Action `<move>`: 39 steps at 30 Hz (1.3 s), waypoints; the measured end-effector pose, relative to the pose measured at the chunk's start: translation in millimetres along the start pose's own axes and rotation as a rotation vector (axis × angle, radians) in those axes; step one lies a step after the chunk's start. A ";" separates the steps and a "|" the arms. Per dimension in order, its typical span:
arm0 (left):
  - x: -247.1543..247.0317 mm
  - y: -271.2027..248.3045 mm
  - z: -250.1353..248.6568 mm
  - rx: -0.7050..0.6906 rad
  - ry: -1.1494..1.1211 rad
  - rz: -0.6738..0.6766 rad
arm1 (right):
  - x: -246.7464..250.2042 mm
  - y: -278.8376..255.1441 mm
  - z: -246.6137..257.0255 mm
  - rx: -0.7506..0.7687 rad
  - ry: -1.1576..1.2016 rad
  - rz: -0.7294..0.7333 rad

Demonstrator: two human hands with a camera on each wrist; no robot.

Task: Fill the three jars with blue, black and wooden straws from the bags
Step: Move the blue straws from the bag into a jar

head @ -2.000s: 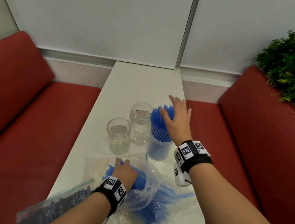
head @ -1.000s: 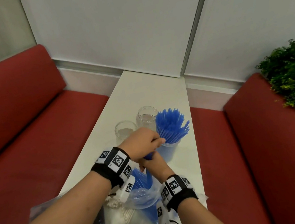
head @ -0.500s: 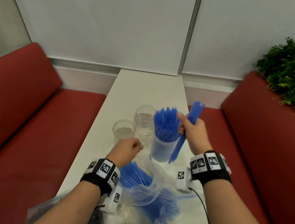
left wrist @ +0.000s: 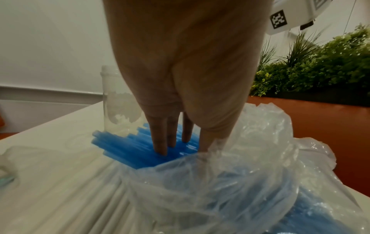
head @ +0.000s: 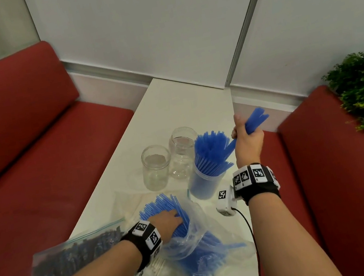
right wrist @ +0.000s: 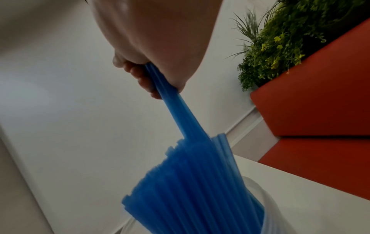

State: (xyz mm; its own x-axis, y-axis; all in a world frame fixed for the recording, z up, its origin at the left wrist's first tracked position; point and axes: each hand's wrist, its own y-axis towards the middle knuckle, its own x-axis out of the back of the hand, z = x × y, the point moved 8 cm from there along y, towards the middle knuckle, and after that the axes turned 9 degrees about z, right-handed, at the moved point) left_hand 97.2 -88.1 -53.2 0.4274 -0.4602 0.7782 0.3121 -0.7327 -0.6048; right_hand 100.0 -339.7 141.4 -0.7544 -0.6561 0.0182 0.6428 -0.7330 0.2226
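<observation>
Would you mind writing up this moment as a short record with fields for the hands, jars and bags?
left hand: fingers straight, pressing on the blue straws in the clear bag
right hand: grips a small bunch of blue straws, lower ends among those in the filled jar
filled jar: packed with blue straws, upright
empty jars: two, short jar and taller jar, side by side left of the filled one
other bags: zip bag of dark straws at left; pale straws in a bag beneath the blue one
surface: white table

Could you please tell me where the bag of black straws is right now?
In the head view, the clear zip bag of black straws lies at the table's near-left corner, left of the left hand.
</observation>
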 end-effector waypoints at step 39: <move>9.6 1.1 -1.9 0.172 0.359 0.025 | -26.8 -61.1 10.4 0.449 -0.541 0.073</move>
State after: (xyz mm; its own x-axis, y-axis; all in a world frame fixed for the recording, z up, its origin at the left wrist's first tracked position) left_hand 100.0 -94.2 -46.1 0.1226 -0.6452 0.7541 0.4558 -0.6383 -0.6203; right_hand 79.6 -275.5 137.5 -0.7466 -0.4339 0.5043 0.6651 -0.4692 0.5810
